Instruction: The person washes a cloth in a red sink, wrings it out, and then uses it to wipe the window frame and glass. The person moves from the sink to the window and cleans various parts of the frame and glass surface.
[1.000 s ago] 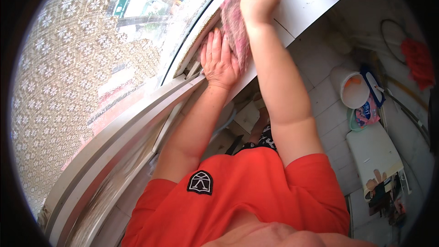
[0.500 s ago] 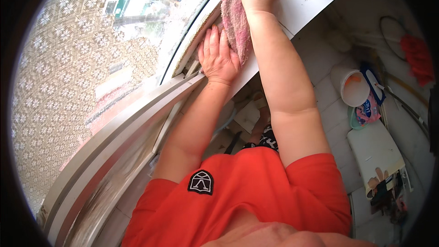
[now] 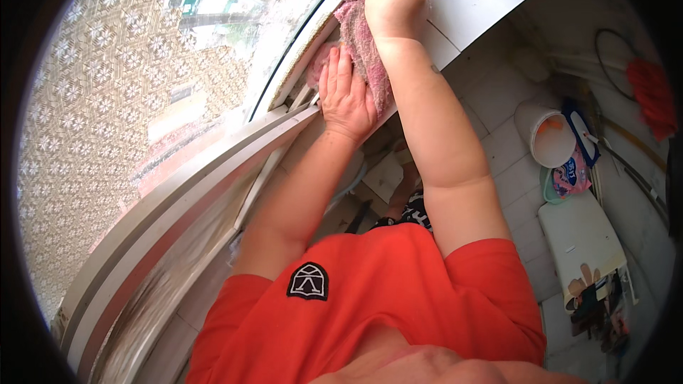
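Observation:
A pink, worn towel (image 3: 364,50) lies along the window's sill and track at the top. My right hand (image 3: 398,6) is closed on its upper part, with the fingertips partly hidden. Below and to the left, my left hand (image 3: 348,103) lies flat with its fingers stretched out, pressed against the towel and the track. A fold of the towel shows to the left of those fingers. Beside both hands runs the window frame (image 3: 290,78), with the glass to its left.
A silver sliding window rail (image 3: 192,192) curves down the left side. White tiled ledge (image 3: 473,0) lies right of my right hand. Lower right are a white bucket (image 3: 551,144), a pink packet (image 3: 571,174), a pale stool or board (image 3: 580,231) and a red cloth (image 3: 651,99).
My right hand has shifted slightly left and down with the towel. The left hand has moved a little right and down, and a towel fold now shows beside its fingertips.

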Motion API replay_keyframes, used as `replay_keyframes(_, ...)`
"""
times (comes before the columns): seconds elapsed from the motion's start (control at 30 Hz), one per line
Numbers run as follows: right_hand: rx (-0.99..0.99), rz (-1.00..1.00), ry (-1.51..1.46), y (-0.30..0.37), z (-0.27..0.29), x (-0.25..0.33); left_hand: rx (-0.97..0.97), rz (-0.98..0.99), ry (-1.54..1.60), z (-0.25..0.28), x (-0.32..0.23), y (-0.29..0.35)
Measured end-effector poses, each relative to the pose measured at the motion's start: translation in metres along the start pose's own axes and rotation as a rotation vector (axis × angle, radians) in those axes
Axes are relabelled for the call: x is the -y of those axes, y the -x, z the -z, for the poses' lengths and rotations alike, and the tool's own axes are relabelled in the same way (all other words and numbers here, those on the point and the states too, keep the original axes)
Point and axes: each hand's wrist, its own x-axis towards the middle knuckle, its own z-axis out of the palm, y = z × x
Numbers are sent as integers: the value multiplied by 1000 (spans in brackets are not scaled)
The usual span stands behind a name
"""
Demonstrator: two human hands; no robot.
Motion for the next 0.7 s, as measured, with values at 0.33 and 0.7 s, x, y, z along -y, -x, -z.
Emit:
replay_keyframes(0.33,82,-99,-140,-11,11,10,22,43,-68,-3,0,0)
replay_keyframes(0.7,118,184,-46,30,7,10,-31,50,-68,-5,-1,1)
